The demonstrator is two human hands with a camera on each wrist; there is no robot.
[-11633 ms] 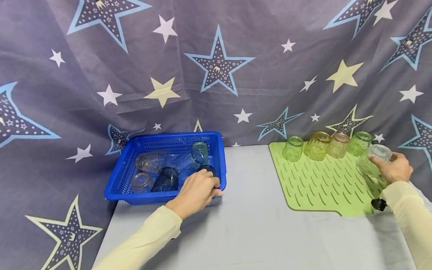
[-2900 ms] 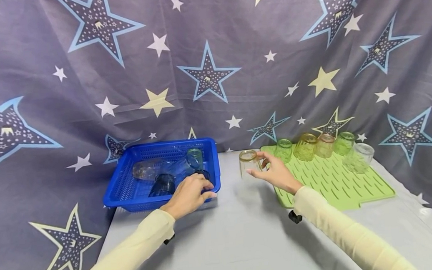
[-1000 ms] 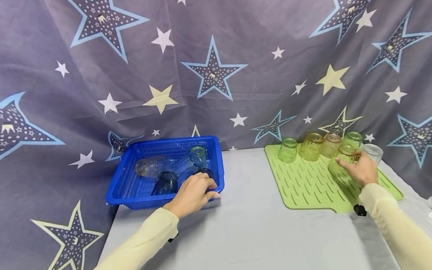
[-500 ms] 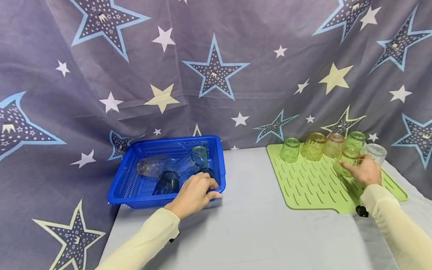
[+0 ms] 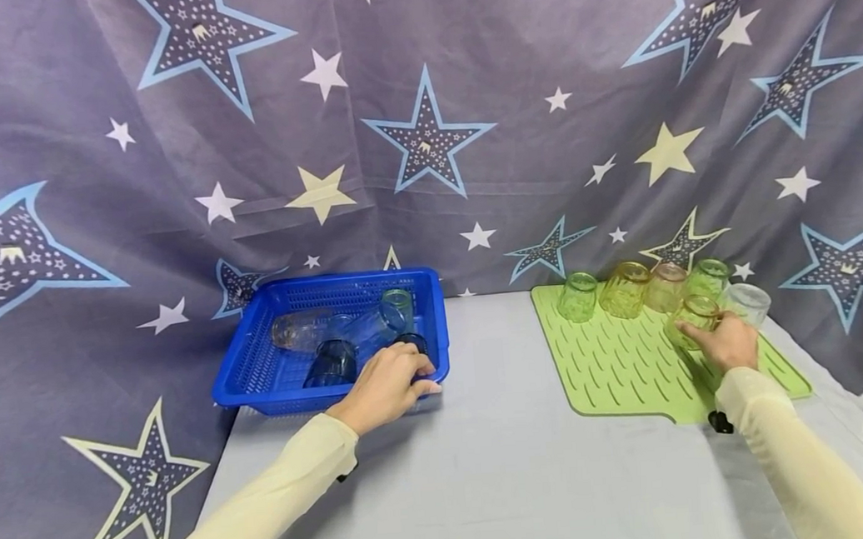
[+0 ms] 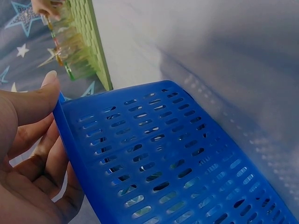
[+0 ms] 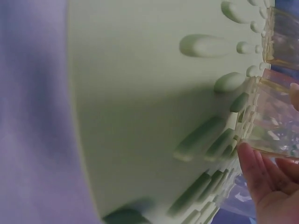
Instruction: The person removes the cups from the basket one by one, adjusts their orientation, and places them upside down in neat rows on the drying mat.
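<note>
My left hand grips the near right rim of a blue perforated plastic basket; its thumb and curled fingers show at that rim in the left wrist view. Lying in the basket are clear and bluish glasses, a dark blue glass and a green glass. Over at the right, my right hand holds a clear glass with an amber rim on the green ridged mat. The right wrist view has my fingertips low beside that glass, at the mat.
Along the mat's back edge stand a green glass, a yellow glass, a pink glass and another green glass. A clear glass stands right of my hand. Behind hangs a star-patterned curtain.
The right hand set the clear glass on the mat, then carried the amber-rimmed glass from the basket side to the mat. The left hand stayed on the basket. The last half second shows almost no movement.
</note>
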